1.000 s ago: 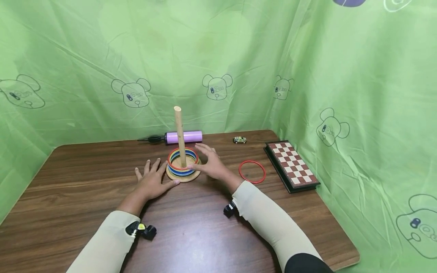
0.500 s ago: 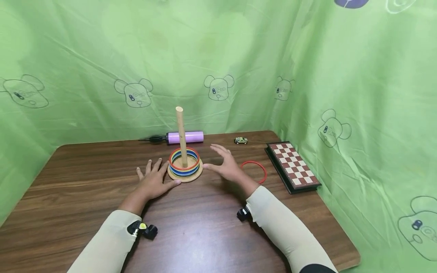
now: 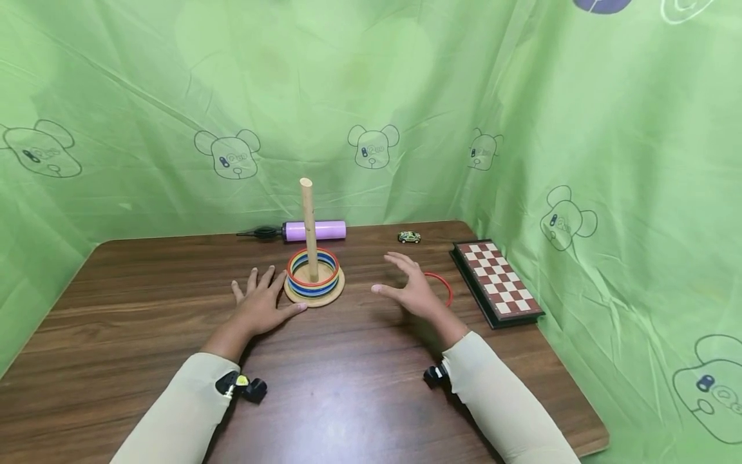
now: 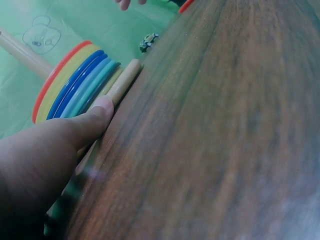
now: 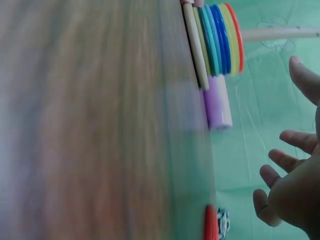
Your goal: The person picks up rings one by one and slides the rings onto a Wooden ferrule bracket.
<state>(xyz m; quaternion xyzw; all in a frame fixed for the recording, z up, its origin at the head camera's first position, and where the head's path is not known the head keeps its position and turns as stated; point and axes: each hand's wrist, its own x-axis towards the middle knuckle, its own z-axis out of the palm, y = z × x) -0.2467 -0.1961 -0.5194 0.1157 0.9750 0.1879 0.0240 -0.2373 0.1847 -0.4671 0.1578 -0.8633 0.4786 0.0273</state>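
Note:
A wooden ring-toss stand [image 3: 309, 216] rises upright from a round base, with a stack of coloured rings [image 4: 75, 85] around its post, a red one on top. On its left lies my left hand [image 3: 259, 309], fingers spread, the thumb [image 4: 102, 107] touching the base's near edge. My right hand [image 3: 414, 290] hovers to the right of the stand with nothing in it, thumb apart from the fingers. Just beyond that hand, a loose red ring [image 3: 448, 291] lies on the table, partly hidden by it in the head view.
A purple hand pump [image 3: 324, 231] lies behind the stand near the back edge of the wooden table [image 3: 145, 309]. A small toy car [image 3: 409, 237] sits farther right. At the right edge is a checkered board [image 3: 498, 277]. Green curtains [image 3: 290, 96] surround the table.
My right hand has left the stacked rings and moved right, over toward the loose red ring, now covering part of it. The left hand stays at the stand's base.

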